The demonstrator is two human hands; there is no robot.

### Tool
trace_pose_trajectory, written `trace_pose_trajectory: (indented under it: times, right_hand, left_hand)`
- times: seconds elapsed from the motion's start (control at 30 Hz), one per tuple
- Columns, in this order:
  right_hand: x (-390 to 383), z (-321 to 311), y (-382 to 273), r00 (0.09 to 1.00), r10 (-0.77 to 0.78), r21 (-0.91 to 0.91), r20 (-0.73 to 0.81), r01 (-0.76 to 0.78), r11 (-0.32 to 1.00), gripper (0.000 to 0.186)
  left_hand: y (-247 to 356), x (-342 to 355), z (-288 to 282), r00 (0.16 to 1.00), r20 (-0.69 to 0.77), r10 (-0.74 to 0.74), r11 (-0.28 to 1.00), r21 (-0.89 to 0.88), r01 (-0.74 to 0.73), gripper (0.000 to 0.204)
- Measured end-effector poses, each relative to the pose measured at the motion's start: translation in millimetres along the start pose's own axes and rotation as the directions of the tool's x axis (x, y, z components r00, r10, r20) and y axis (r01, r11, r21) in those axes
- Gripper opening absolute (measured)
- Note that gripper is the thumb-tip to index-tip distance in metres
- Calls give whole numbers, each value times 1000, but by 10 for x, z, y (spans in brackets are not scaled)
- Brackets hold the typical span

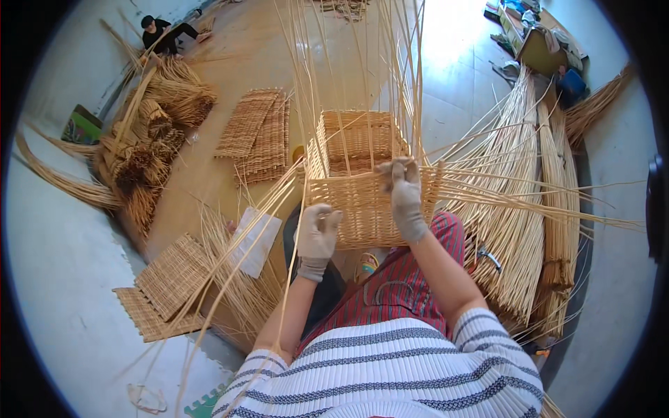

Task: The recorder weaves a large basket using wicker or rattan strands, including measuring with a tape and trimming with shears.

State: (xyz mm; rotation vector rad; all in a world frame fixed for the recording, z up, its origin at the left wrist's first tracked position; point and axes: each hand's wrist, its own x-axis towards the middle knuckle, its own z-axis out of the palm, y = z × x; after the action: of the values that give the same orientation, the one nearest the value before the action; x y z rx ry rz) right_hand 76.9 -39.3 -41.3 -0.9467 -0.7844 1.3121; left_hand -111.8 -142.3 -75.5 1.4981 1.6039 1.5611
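A woven wicker basket (355,209), rectangular and open at the top, stands in front of me with its near wall facing my hands. Long uprights rise from its far and side walls, and loose wicker strands (258,216) fan out from its corners to both sides. At the near rim, right of the middle, the fingers of my gloved right hand (405,195) close over the edge. My gloved left hand (319,237) is lower, against the near wall by its left corner, with fingers curled. A strand runs down beside that wrist; whether the fingers grip one is hidden.
Flat woven panels (254,132) lie on the floor ahead, with more panels (174,279) at lower left. Bundles of wicker (153,132) are heaped on the left, and long bundles (516,209) lie on the right. Another person (164,35) sits at far left.
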Motion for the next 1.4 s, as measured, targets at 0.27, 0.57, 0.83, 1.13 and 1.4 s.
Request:
trace_pose_trajectory:
  times: [0.27,0.57,0.83,1.13,1.4]
  right_hand:
    - [785,974,-233,606,-545,-631,579,756,171,32]
    - [-45,-195,-205,915,-385,-83,124,396,915,30]
    - [-66,-359,-332,941,-221,-173,257,270,947,17]
    - [745,201,-753,592,-560,-637,580,758,141,55]
    - [63,-975,-717,982,-166,-396,-89,118,910,34]
  left_hand:
    - [139,542,152,944,311,-109,662,731,-164,93]
    - [2,622,5,917,399,-9,830,514,-216,68]
    - [469,647,220,954,290,81,632,725,-274,73]
    - [481,468,818,891,420,173,567,697,-439,80]
    - [709,806,815,677,519,522,527,428,-734,61]
